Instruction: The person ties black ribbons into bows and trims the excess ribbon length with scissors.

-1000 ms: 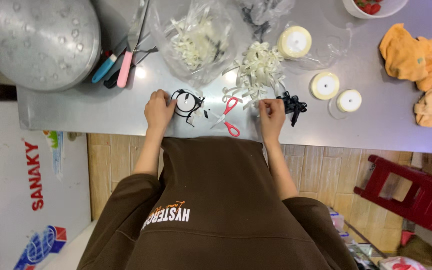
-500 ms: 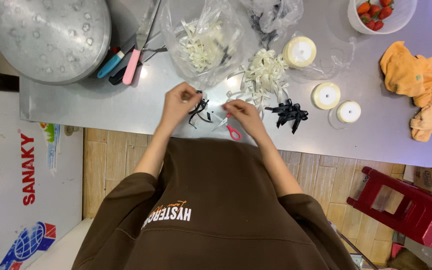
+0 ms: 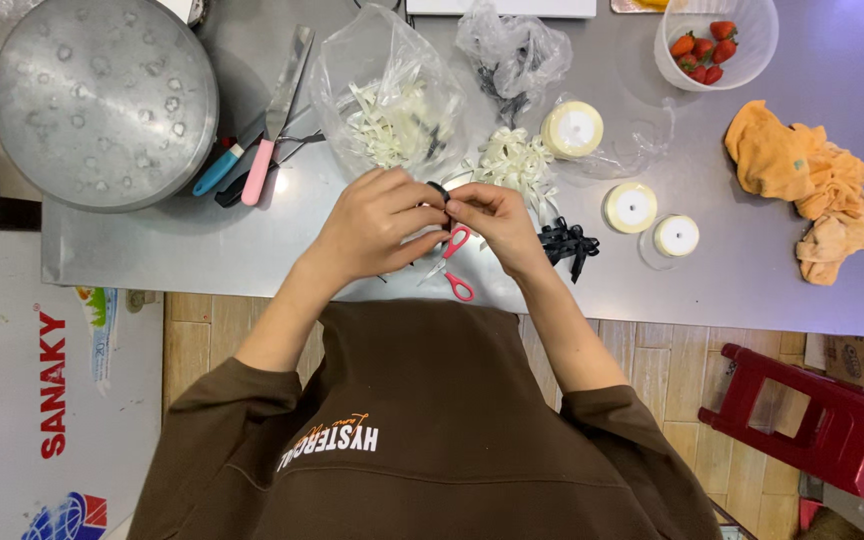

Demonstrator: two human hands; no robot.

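While pinched between fingertips of left hand and right hand, small black ribbon piece sits above the steel counter near its front edge. Pink-handled scissors lie beneath; glossy black bows just right.

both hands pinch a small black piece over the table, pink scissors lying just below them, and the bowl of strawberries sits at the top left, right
Not quite: the bowl of strawberries sits at the top right in the head view. The left hand and right hand do pinch a small black piece above the pink scissors.

Smooth metal table, crumpled orange cloth, glossy plastic bag
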